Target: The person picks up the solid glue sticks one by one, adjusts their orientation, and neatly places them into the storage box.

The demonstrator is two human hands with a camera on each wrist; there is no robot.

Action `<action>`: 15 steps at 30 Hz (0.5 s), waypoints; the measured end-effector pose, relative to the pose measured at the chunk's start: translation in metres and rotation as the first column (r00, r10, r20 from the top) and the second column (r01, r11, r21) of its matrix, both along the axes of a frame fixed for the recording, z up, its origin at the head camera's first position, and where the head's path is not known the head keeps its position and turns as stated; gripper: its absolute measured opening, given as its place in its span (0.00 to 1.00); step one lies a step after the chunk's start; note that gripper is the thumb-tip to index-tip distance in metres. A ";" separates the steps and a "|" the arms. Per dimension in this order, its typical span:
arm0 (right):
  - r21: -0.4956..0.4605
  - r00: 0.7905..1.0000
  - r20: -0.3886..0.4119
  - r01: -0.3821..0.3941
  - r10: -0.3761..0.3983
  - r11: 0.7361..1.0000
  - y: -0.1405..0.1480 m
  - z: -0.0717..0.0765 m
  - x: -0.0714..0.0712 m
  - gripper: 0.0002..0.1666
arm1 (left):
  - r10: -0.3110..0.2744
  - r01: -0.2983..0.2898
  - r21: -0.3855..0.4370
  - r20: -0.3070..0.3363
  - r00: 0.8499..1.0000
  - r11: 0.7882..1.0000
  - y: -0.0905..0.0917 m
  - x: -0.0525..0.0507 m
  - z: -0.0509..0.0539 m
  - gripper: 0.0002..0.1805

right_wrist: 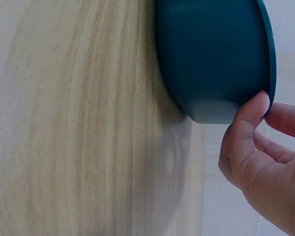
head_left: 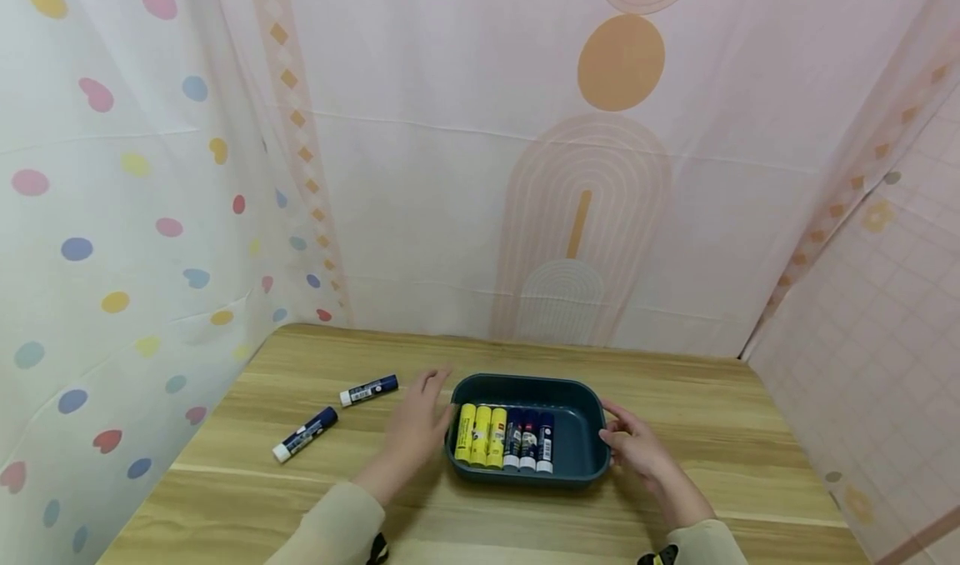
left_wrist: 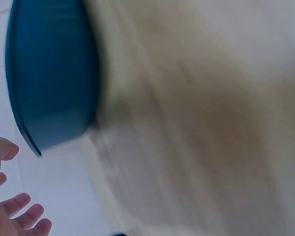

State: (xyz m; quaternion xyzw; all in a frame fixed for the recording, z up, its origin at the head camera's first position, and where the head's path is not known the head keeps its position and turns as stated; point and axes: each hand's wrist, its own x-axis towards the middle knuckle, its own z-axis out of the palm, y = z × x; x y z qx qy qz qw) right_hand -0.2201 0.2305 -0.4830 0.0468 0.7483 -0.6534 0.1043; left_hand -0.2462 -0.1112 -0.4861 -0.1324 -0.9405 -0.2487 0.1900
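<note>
A dark teal plastic box (head_left: 579, 444) stands on the table, with three yellow glue sticks (head_left: 480, 437) and three dark blue glue sticks (head_left: 528, 442) lined up upright-to-the-viewer in its left and middle part. My right hand (head_left: 639, 450) pinches the rim at the box's right end; the right wrist view shows thumb and forefinger meeting at that rim. Beside the left end is my left hand (head_left: 417, 422), its fingers spread. In the left wrist view a gap separates those fingers (left_wrist: 19, 201) from the box wall (left_wrist: 53, 73).
Two more dark blue glue sticks with white ends, one nearer (head_left: 305, 434) and one farther (head_left: 369, 390), lie on the wooden table (head_left: 720, 432) to the left. A patterned curtain (head_left: 420, 215) hangs behind the table's back edge, and more cloth hangs along both sides.
</note>
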 end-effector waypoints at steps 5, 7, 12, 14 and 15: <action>-0.007 1.000 -0.002 -0.008 0.008 1.000 0.000 -0.001 0.000 0.31 | 0.014 -0.014 -0.019 -0.004 1.000 1.000 -0.032 0.009 -0.003 0.34; -0.012 1.000 -0.002 -0.012 0.012 1.000 0.000 0.000 0.000 0.31 | 0.027 -0.028 -0.042 -0.020 0.999 0.999 -0.045 0.012 -0.002 0.35; -0.018 1.000 -0.013 -0.028 0.028 0.999 0.001 -0.001 0.000 0.31 | 0.094 -0.095 -0.145 -0.014 0.995 0.985 -0.077 0.019 -0.001 0.37; -0.029 0.999 -0.033 -0.043 0.042 0.999 0.003 -0.003 0.000 0.32 | 0.122 -0.119 -0.187 0.002 0.993 0.975 -0.090 0.021 -0.002 0.37; -0.037 0.998 -0.047 -0.055 0.053 0.998 0.004 -0.004 0.001 0.32 | 0.134 -0.128 -0.198 0.016 0.991 0.972 -0.097 0.022 -0.003 0.38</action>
